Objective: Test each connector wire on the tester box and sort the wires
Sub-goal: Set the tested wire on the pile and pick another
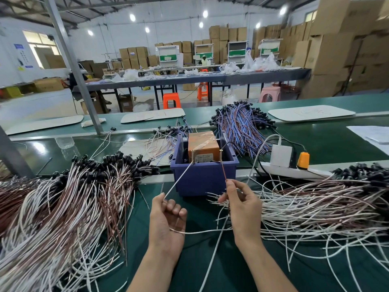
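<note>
An orange tester box [203,145] sits inside a blue bin [203,178] in the middle of the green bench. Two brass posts stand at its front edge. My left hand [167,220] pinches a white wire lead [179,180] whose tip reaches the left post. My right hand [242,204] pinches a brown lead [223,169] whose tip reaches the right post. The wire loops below between both hands. A big heap of white and brown wires with black connectors [69,197] lies at the left. Another such heap [320,203] lies at the right.
A bundle of blue and brown wires [242,125] lies behind the bin. To the right is a white power strip [294,170] with a white adapter and an orange plug. A grey post [84,91] rises at the back left. White boards and papers lie on the far belt.
</note>
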The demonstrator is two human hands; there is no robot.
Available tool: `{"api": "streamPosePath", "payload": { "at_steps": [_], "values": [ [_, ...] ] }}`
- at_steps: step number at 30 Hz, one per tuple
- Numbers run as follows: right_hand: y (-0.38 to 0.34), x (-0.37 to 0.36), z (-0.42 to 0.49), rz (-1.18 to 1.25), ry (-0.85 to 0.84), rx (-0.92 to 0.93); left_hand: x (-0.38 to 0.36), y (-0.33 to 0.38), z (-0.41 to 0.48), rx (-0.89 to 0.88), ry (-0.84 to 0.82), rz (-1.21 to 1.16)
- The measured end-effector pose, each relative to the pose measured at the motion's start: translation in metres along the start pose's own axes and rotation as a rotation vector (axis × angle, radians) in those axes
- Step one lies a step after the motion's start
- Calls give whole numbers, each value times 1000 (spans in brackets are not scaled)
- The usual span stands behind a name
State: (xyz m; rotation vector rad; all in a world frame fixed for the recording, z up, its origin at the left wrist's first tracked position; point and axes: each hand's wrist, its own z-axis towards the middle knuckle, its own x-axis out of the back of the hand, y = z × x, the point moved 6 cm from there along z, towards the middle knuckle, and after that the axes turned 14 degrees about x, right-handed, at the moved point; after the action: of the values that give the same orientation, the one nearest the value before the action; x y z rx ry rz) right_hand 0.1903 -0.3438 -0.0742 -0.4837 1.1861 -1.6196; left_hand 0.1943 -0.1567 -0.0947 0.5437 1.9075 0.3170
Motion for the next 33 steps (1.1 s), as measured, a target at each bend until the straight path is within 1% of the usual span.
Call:
{"api": "streamPosePath", "payload": {
  "at_steps": [24, 33],
  "values": [
    [3, 0, 0, 19, -10, -13, 3, 0, 1, 6, 14, -3],
    [4, 1, 1, -5, -10, 8, 3, 0, 2, 7, 4, -10]
  ]
}}
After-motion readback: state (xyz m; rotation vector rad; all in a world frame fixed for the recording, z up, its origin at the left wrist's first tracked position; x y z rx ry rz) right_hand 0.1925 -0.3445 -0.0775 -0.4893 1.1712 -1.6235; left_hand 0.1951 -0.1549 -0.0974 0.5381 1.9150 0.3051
